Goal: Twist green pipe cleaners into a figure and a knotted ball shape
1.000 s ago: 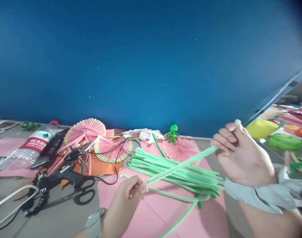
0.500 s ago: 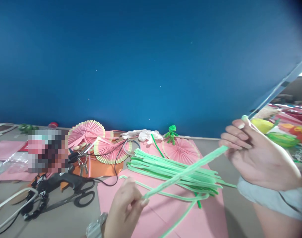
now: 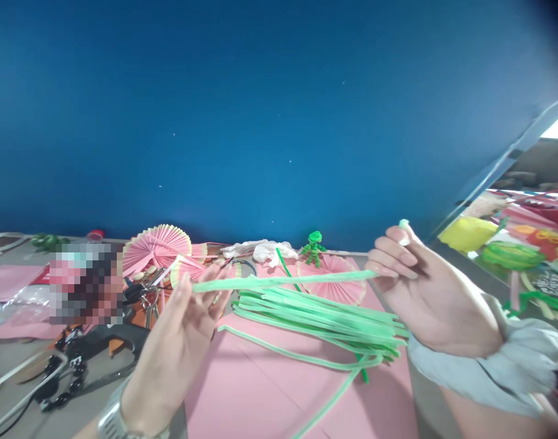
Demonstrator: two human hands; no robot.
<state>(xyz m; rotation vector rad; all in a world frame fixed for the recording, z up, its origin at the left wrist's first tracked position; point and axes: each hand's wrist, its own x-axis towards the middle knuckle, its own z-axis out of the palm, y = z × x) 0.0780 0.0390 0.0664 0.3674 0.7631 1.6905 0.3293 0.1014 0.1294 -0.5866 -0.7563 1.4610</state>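
Observation:
My right hand [image 3: 425, 286] is closed around light green pipe cleaners [image 3: 283, 282], held together as one fuzzy strand. A pale green tip pokes out above its thumb. At the strand's other end is my left hand [image 3: 178, 341], thumb against the tip and fingers loosely bent behind it. The strand stretches nearly level between both hands. Below it lies a thick pile of green pipe cleaners [image 3: 319, 323] on pink paper [image 3: 260, 390]. One bent loose pipe cleaner [image 3: 288, 353] runs along the pile's near side.
A small green pipe cleaner figure [image 3: 314, 249] stands by the blue partition [image 3: 279, 122]. Pink pleated fans [image 3: 157, 247], keys [image 3: 149, 299], a clear bottle [image 3: 29, 302] and a black beaded strap [image 3: 77, 366] lie left. Yellow and green craft pieces [image 3: 511, 253] sit right.
My left hand has risen and moved left, and its fingers have loosened. My right hand has shifted left. The strand has gone from slanted to nearly level.

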